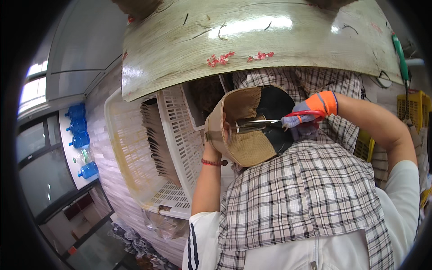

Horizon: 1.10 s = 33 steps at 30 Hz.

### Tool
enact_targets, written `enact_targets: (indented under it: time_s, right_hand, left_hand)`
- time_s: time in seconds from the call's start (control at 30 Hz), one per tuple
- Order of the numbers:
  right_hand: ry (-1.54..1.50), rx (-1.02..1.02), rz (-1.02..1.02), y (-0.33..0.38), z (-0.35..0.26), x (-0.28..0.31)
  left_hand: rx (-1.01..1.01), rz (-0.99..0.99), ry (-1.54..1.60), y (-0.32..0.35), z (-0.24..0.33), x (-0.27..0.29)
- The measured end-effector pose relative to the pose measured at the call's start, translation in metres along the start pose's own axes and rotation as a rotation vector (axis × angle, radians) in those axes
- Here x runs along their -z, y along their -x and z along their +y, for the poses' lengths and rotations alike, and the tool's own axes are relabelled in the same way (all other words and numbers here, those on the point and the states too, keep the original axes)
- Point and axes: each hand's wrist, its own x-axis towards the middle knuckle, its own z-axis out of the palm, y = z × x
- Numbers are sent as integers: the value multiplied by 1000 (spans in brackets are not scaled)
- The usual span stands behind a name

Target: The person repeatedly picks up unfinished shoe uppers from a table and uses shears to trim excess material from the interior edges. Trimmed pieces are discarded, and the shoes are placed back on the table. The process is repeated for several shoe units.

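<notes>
Left hand grips shoe upper; gloved right hand closed on scissors, blades across the upper. Looks mid-trim; stacked pieces in basket left of upper.

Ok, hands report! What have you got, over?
Left hand holds tan-and-black cap piece by its edge. Gloved right hand grips red-handled scissors, blades across the piece. White slotted basket close on the left, nothing between the hands.
</notes>
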Motion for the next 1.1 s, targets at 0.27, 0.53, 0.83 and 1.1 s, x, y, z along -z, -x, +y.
enact_targets:
  time_s: [0.27, 0.53, 0.83, 1.1]
  right_hand:
    - [-248, 256, -213, -1, 27, 30]
    - [159, 22, 70, 4, -11, 37]
    - [329, 609, 487, 55, 61, -11]
    - [224, 643, 758, 30, 148, -2]
  left_hand:
    - [183, 109, 105, -19, -6, 22]
    - [203, 156, 148, -14, -9, 25]
    - [-844, -46, -1438, 58, 156, -149]
    - [-1549, -626, -2465, -30, 291, -316]
